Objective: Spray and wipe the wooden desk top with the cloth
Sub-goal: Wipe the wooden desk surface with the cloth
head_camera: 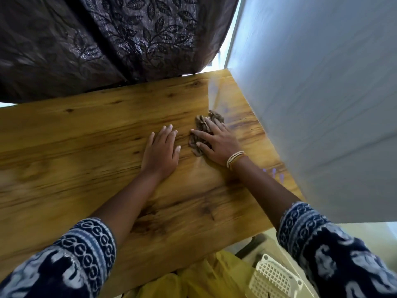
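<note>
Now right hand (217, 143) pressing flat on cloth (204, 127); left hand (161, 151) open, palm on desk top (86, 134).

Brown cloth (204, 132) lies bunched and crumpled on the wooden desk top (86, 136), toward its right side. The top is glossy, knotty, golden-brown grain.

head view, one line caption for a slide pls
Right hand presses a brown cloth on the wooden desk; left hand rests flat beside it.
</note>
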The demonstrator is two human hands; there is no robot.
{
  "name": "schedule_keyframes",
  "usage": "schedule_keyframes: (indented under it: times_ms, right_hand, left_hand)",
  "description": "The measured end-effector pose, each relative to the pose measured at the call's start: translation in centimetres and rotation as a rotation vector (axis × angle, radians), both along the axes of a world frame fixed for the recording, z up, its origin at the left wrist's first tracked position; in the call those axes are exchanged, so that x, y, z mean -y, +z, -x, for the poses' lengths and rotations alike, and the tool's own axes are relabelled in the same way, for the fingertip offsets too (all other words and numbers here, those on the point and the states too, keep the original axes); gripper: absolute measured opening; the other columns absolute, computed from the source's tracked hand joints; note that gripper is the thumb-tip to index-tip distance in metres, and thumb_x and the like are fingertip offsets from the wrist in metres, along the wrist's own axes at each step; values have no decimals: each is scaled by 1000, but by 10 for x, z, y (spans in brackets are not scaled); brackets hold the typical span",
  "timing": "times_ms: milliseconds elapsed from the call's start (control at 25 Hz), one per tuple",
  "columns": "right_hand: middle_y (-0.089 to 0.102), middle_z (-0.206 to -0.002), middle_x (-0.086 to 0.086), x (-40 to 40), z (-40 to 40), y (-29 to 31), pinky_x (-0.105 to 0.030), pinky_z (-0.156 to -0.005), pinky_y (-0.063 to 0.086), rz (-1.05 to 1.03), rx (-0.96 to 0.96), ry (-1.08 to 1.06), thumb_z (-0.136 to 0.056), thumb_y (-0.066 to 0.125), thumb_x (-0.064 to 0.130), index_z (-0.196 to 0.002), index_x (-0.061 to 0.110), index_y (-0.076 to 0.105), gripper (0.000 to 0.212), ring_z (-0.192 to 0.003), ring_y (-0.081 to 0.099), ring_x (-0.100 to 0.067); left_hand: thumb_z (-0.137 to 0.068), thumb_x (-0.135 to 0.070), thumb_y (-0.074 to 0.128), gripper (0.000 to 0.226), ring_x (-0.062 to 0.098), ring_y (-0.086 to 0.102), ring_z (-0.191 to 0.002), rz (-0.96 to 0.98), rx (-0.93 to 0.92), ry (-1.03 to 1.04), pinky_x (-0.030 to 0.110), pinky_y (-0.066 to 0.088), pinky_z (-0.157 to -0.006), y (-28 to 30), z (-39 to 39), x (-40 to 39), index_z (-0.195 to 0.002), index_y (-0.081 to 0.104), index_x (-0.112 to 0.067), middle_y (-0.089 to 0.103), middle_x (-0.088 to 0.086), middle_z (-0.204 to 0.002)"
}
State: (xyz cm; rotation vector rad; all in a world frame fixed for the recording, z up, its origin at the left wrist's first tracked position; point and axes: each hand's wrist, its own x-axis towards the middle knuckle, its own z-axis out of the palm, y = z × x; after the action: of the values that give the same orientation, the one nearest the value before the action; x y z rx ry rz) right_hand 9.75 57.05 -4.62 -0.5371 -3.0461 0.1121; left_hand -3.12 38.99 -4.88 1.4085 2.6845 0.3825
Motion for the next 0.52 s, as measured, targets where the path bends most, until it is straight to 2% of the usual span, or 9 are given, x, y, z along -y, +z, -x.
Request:
schedule_keyframes:
  times_ms: [80,240,400,520]
  right_hand:
    - [31,-157,-13,-25,14,1,-46,-113,27,-21,-5,-94,-95,28,58,-144,45,40,52,-138,34,-41]
    - [36,-150,-16,-69,37,-3,-50,-112,26,-8,10,-451,-95,34,57,-139,42,47,49,-132,36,-43]
    - [21,-158,-24,-51,32,-3,-51,-119,11,119,-82,-746,-95,42,51,-145,38,38,52,-143,20,-45]
    - [25,-155,-28,-19,3,-4,-50,-119,12,134,-161,-873,-90,49,48,-150,27,28,67,-142,23,-45]
  left_hand:
    - [-100,-33,37,53,22,18,-148,6,-11,-11,46,14,-121,-1,0,0,-149,33,-11,26,8,-159]
    - [-101,-32,38,52,20,18,-148,-2,-4,1,46,14,-121,-2,-1,1,-148,34,-12,27,6,-159]
    - [-103,-32,31,53,19,12,-150,55,-15,20,45,11,-121,-1,-5,0,-152,26,-14,19,5,-162]
    - [-104,-31,24,54,21,2,-151,120,19,94,47,6,-122,3,-22,-2,-154,16,-13,7,5,-164]
